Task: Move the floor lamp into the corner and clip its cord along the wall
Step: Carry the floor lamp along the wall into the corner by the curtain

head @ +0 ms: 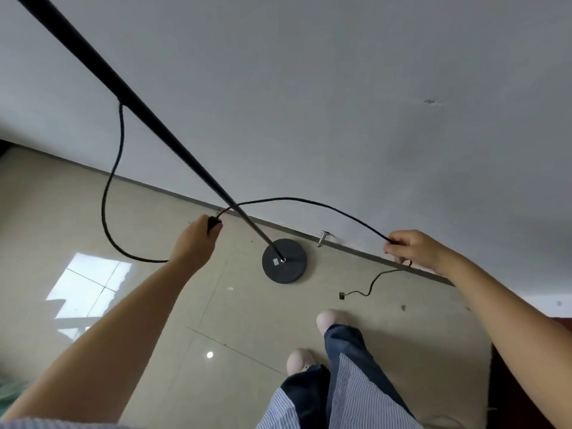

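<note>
The black floor lamp stands by the grey wall, its round base [284, 261] on the tiled floor and its thin pole [148, 110] rising to the upper left. Its black cord [297, 199] leaves the pole high up, loops down to the floor on the left, then arcs between my hands. My left hand [198, 239] is closed on a thicker black piece of the cord, left of the pole. My right hand [414, 247] pinches the cord close to the wall. Below it the cord's end with a small plug [342, 295] lies on the floor.
A small metal fitting [323, 238] sticks out at the foot of the wall [340, 103], right of the base. My feet [329, 318] stand on the tiles [148, 345] just behind the lamp. A dark reddish object [526, 382] sits at the far right.
</note>
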Demonstrator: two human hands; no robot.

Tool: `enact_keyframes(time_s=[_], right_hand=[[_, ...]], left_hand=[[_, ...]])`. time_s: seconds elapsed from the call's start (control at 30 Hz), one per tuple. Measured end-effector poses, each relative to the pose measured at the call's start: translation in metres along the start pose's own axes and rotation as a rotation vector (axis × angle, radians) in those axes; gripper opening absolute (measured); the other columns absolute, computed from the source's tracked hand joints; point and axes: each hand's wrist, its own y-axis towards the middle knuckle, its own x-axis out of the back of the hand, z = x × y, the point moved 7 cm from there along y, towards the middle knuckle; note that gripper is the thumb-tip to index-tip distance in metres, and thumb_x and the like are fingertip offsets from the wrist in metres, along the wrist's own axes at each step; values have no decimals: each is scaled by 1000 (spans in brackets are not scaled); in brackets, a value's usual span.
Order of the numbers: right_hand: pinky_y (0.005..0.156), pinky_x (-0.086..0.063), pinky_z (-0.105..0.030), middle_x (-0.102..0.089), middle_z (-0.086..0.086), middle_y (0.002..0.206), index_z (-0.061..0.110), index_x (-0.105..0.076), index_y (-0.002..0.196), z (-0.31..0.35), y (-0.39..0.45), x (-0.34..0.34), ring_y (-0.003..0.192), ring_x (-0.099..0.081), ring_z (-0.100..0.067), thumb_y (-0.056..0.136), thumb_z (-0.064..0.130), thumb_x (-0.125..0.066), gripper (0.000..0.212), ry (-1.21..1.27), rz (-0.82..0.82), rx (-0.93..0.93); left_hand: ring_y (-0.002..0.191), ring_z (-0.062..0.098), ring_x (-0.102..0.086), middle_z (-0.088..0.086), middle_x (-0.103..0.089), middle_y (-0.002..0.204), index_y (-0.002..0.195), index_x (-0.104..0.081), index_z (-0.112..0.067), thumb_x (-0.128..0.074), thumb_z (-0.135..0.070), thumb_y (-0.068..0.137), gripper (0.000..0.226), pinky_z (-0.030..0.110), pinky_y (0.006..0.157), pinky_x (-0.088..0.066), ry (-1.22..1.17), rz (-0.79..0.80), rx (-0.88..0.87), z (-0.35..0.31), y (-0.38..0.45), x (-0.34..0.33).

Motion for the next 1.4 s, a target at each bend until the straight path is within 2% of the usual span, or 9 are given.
enact_keyframes(time_s=[0.17,0.37,0.47,0.57,0.7,0.87,1.03,1.2,1.4], right_hand=[[50,-31,-17,-30,2,50,16,-39,52,53,25,-10,43,-31,-6,91,16,-43,39,130,-152,164],[57,-39,-6,-61,14,84,-4,-54,59,111,61,-46,59,-52,3,82,3,-53,23,374,-86,297],[72,-48,-7,-70,1,81,1,-58,53,135,78,-59,70,-63,2,80,-3,-49,29,577,-1,283],[72,-52,-37,-58,-1,48,17,-42,57,161,98,-74,47,-59,-11,82,8,-56,30,552,21,268],[51,-37,-21,-46,1,63,16,-46,86,194,124,-100,56,-43,-15,79,15,-60,16,122,55,338],[83,-42,-32,-58,-12,117,5,-51,118,228,140,-148,103,-53,-27,80,6,-57,39,-211,196,518],[60,-41,-33,-52,-16,82,-5,-56,98,258,154,-193,70,-51,-28,80,-1,-42,23,-301,284,512],[46,-34,-25,-38,2,55,18,-33,54,285,162,-237,46,-37,-15,86,17,-47,34,-334,414,517],[47,-21,-26,-29,2,49,18,-23,48,324,166,-305,45,-26,-13,87,14,-46,45,-494,444,587]], left_hand=[[116,36,-49,23,-52,127,124,-47,1,-50,-21,94,37,41,96,-43,295,203,14,-8,-1,-15],[76,37,-57,26,-59,82,94,-58,10,-59,-4,81,19,42,69,-48,-191,-781,-222,-75,-34,90],[77,22,-41,12,-41,82,99,-49,15,-57,-14,79,36,31,77,-38,-366,-1022,-107,-67,-42,126],[79,10,-38,5,-39,92,111,-45,5,-62,-20,81,43,-3,74,-33,-538,-977,15,-57,-26,140],[61,2,-45,-11,-50,71,75,-42,-39,-55,-20,88,26,1,57,-40,-550,-824,-40,-60,-4,147],[68,28,-61,8,-60,69,66,-33,-37,-56,-17,88,38,10,54,-43,-534,-833,-40,-42,-2,161],[61,2,-63,-12,-53,58,69,-31,-36,-52,-14,91,38,3,51,-44,-502,-858,-22,-14,-4,178],[56,35,-61,4,-55,56,76,-35,-25,-45,-24,87,15,46,56,-54,-503,-958,7,25,-9,206],[60,41,-61,15,-57,62,79,-36,-12,-45,-12,94,18,55,60,-54,-484,-996,147,111,-10,234]])
